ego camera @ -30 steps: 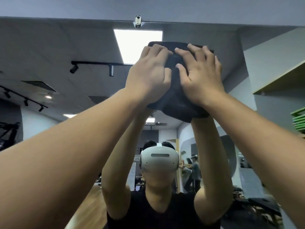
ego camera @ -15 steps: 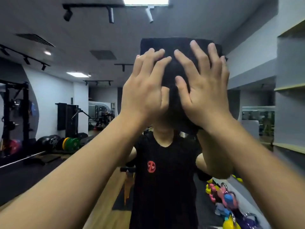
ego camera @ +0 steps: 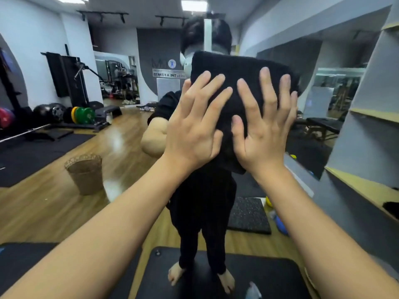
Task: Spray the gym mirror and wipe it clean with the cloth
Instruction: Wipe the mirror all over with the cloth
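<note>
A folded black cloth lies flat against the gym mirror in front of me. My left hand presses on the cloth's left part with fingers spread. My right hand presses on its right part, fingers spread too. The mirror fills most of the view and reflects a person in black clothes behind the cloth. A pale bottle-like shape shows at the bottom edge, blurred; I cannot tell if it is the sprayer.
Reflected in the mirror: a wicker basket on the wooden floor at left, black floor mats, weight plates and gym machines at back left. Grey shelving with wooden edges stands close at right.
Both hands have slid the cloth down the mirror from near its top edge to chest height. The view has tilted down from the ceiling reflection to the floor.
</note>
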Motion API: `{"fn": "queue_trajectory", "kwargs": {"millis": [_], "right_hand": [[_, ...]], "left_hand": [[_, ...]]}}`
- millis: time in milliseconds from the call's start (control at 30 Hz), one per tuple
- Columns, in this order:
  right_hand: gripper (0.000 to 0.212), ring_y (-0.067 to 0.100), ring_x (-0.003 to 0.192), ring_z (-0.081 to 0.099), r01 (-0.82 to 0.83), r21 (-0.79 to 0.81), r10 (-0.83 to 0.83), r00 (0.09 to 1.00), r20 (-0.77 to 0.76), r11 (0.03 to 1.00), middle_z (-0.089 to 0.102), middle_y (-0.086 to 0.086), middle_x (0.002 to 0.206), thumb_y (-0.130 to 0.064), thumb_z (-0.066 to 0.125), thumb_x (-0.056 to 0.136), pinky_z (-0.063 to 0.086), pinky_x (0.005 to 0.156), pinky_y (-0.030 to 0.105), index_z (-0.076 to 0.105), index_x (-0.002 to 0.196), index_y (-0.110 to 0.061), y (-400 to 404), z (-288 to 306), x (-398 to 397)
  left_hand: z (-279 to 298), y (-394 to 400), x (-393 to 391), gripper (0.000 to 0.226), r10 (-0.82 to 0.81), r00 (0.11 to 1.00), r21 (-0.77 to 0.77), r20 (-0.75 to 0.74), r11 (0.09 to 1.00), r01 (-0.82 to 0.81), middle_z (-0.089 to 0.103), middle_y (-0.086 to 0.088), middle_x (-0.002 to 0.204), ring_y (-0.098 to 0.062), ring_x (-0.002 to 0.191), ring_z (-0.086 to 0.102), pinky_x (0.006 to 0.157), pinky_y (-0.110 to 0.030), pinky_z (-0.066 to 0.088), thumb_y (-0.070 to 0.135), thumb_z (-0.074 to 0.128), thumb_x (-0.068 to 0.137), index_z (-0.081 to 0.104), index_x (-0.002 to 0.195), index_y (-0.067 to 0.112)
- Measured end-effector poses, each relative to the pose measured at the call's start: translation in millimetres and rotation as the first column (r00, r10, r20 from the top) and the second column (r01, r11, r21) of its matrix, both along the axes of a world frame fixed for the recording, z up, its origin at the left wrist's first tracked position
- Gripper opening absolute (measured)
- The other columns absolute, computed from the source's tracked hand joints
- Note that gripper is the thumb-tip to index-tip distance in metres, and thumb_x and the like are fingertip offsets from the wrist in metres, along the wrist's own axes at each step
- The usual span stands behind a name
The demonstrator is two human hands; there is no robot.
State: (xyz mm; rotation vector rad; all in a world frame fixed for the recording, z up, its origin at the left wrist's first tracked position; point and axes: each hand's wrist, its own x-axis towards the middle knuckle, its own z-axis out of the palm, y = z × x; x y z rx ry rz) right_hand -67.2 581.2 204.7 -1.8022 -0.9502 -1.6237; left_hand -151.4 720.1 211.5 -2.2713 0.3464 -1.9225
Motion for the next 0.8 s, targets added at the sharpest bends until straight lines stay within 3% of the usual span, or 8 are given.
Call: {"fn": "queue_trajectory", "kwargs": {"millis": [200, 300, 400, 533, 633, 800], "right_hand": [[0.053, 0.040, 0.150, 0.011, 0.018, -0.042, -0.022, 0.995, -0.102, 0.999, 0.020, 0.012, 0.160, -0.040, 0.039, 0.101, 0.007, 0.122, 0.058, 0.034, 0.151, -0.026, 7.9, -107.0, -10.9], [0.056, 0.031, 0.154, -0.005, 0.047, -0.106, -0.063, 0.987, -0.148, 0.993, 0.009, 0.008, 0.164, -0.043, 0.036, 0.103, 0.004, 0.122, 0.057, 0.024, 0.155, -0.028, 10.3, -162.4, -18.1], [0.064, 0.035, 0.154, -0.005, 0.071, -0.207, -0.106, 0.980, -0.165, 0.976, -0.002, 0.007, 0.168, -0.048, 0.037, 0.103, 0.007, 0.122, 0.059, 0.013, 0.160, -0.029, 9.0, -212.6, -23.7], [0.074, 0.038, 0.154, -0.004, 0.096, -0.345, -0.168, 0.968, -0.184, 0.934, -0.003, 0.010, 0.168, -0.051, 0.043, 0.101, 0.010, 0.122, 0.059, 0.007, 0.161, -0.028, 4.3, -275.9, -35.7], [0.069, 0.037, 0.154, -0.003, 0.084, -0.364, -0.162, 0.969, -0.187, 0.928, -0.006, 0.009, 0.169, -0.047, 0.040, 0.103, 0.010, 0.122, 0.058, 0.008, 0.161, -0.029, 6.2, -292.2, -36.6], [0.060, 0.035, 0.155, -0.002, 0.037, -0.351, -0.096, 0.984, -0.153, 0.936, -0.001, 0.009, 0.169, -0.040, 0.035, 0.106, 0.008, 0.123, 0.057, 0.014, 0.161, -0.028, 10.8, -264.6, -28.7]], "left_hand": [[-98.6, 11.4, -11.9, 0.055, -0.008, 0.993, 0.005, -0.117, 1.000, 0.009, 0.048, -0.020, 0.151, -0.035, 0.147, 0.032, 0.119, -0.065, 0.026, 0.019, 0.046, 0.091, 0.056, 0.142, 0.000], [-154.7, 17.5, -19.4, 0.060, 0.011, 0.982, 0.003, -0.191, 1.000, -0.010, 0.039, -0.015, 0.157, -0.034, 0.149, 0.029, 0.123, -0.062, 0.017, 0.018, 0.048, 0.090, 0.048, 0.148, 0.004], [-208.3, 24.4, -26.9, 0.064, 0.044, 0.964, 0.012, -0.264, 0.999, -0.042, 0.033, -0.012, 0.160, -0.031, 0.152, 0.024, 0.124, -0.061, 0.014, 0.015, 0.053, 0.089, 0.040, 0.151, 0.007], [-276.0, 25.7, -44.0, 0.066, 0.145, 0.930, 0.012, -0.337, 0.989, -0.149, 0.031, -0.008, 0.161, -0.024, 0.158, 0.012, 0.127, -0.053, 0.014, 0.018, 0.051, 0.092, 0.033, 0.155, 0.011], [-291.6, 23.2, -46.8, 0.064, 0.172, 0.922, -0.005, -0.346, 0.983, -0.185, 0.024, -0.006, 0.163, -0.022, 0.159, 0.006, 0.128, -0.048, 0.010, 0.021, 0.050, 0.093, 0.032, 0.155, 0.012], [-274.7, 21.0, -35.1, 0.068, 0.168, 0.948, -0.058, -0.270, 0.980, -0.190, 0.016, -0.004, 0.169, -0.025, 0.158, 0.010, 0.128, -0.051, 0.008, 0.017, 0.049, 0.091, 0.030, 0.156, 0.010]]}}
